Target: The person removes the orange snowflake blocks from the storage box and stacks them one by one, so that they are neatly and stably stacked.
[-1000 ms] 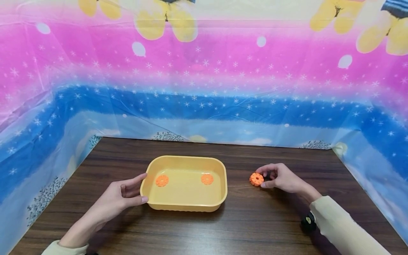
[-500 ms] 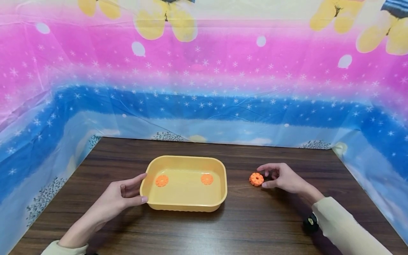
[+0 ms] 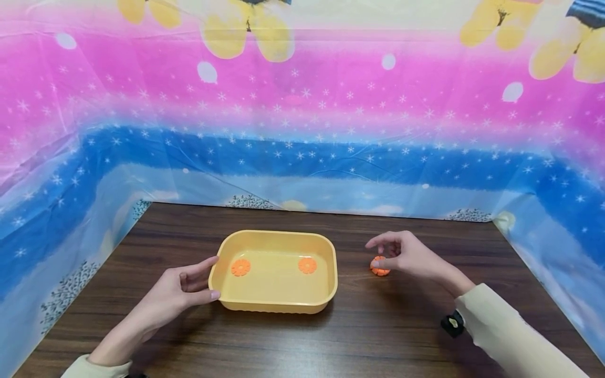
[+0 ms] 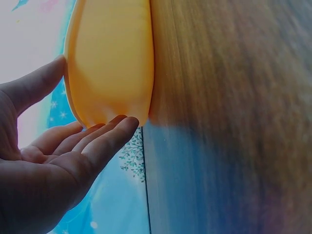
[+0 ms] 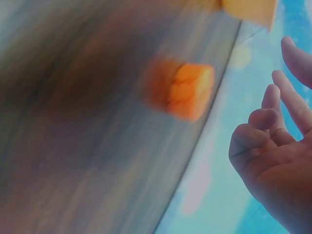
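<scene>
A yellow plastic tray (image 3: 269, 291) stands on the table, with two flat orange notched discs, a left disc (image 3: 240, 268) and a right disc (image 3: 307, 265), lying on its bottom. My left hand (image 3: 163, 296) rests its thumb and fairly straight fingers against the tray's left end; the left wrist view shows the fingertips touching the outer wall. To the right of the tray sits a small stack of orange notched discs (image 5: 190, 92) on the tabletop. Over that stack hovers my right hand (image 3: 416, 257), fingers spread and holding nothing. Its thumb hides part of the stack in the head view.
The dark wood-grain table (image 3: 359, 341) ends at a printed cloth (image 3: 302, 157) that hangs behind it and at both sides. A black band (image 3: 452, 324) shows at the right sleeve.
A second ago the right thumb and finger were around the orange disc stack; they have parted and the hand has risen slightly, leaving the stack in place. The left hand and tray stay put.
</scene>
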Motion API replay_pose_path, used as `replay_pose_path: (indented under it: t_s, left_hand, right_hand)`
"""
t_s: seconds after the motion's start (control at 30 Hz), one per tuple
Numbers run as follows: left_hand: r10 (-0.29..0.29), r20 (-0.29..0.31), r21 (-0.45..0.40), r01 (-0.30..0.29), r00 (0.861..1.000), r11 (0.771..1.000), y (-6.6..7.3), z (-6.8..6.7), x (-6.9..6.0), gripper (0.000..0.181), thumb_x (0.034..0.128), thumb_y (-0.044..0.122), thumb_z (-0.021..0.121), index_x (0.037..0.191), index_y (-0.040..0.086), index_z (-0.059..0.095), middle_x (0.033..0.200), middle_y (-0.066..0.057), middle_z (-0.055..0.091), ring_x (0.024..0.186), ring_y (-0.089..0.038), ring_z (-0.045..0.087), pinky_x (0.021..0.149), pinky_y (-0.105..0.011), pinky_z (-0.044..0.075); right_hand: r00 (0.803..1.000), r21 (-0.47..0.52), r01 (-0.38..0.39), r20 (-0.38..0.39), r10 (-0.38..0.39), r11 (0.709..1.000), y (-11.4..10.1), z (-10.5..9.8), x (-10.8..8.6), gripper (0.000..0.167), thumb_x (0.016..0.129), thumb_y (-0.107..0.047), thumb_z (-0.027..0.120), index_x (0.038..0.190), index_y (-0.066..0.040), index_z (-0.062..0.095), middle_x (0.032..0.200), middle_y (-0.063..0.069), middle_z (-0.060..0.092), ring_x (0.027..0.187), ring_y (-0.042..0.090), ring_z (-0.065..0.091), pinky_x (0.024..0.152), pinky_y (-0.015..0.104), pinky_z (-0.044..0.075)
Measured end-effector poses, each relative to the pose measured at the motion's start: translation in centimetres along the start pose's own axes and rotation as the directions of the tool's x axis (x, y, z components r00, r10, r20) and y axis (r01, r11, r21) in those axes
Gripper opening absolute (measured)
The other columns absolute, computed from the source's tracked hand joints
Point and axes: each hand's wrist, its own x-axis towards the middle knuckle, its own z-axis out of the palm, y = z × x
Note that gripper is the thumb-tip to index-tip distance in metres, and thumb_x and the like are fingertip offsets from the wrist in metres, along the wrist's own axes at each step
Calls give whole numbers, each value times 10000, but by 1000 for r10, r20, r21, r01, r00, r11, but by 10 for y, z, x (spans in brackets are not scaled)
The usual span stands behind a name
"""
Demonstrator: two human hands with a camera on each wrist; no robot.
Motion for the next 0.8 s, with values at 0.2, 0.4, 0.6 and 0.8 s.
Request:
replay_pose_path:
  t_s: [0.2,0.4,0.6,0.8]
  left_hand:
    - [1,0,-2,-1,1000,1000,0,0,0,816,933,159,804,1606,19,366,1597,-249,393,1365,-412,535,956,-332,575]
    - [-2,-1,-14,2,1000,1000,0,1,0,815,932,154,803,1606,19,367,1599,-247,390,1365,-412,536,952,-328,576]
    - [0,1,-15,0,1000,1000,0,0,0,816,930,160,806,1609,37,370,1597,-237,401,1371,-408,533,955,-325,575]
    - [-3,2,-13,3,1000,1000,0,0,0,814,933,162,803,1610,37,368,1603,-234,392,1377,-411,525,968,-333,570]
  right_hand:
    - [996,4,73,60,-73,997,-28,10,16,360,870,-239,872,1208,-222,748,938,78,614,682,181,452,593,247,369]
    - [983,35,138,122,-141,990,-54,23,31,369,873,-224,872,1220,-172,755,928,66,604,674,189,439,611,248,373]
    - [958,59,222,172,-229,973,-73,34,48,352,877,-140,856,1214,-122,757,899,162,586,600,161,370,588,250,348]
    - [940,50,245,233,-250,968,-83,46,67,374,864,-140,870,1221,-142,759,883,63,570,630,150,405,623,257,374]
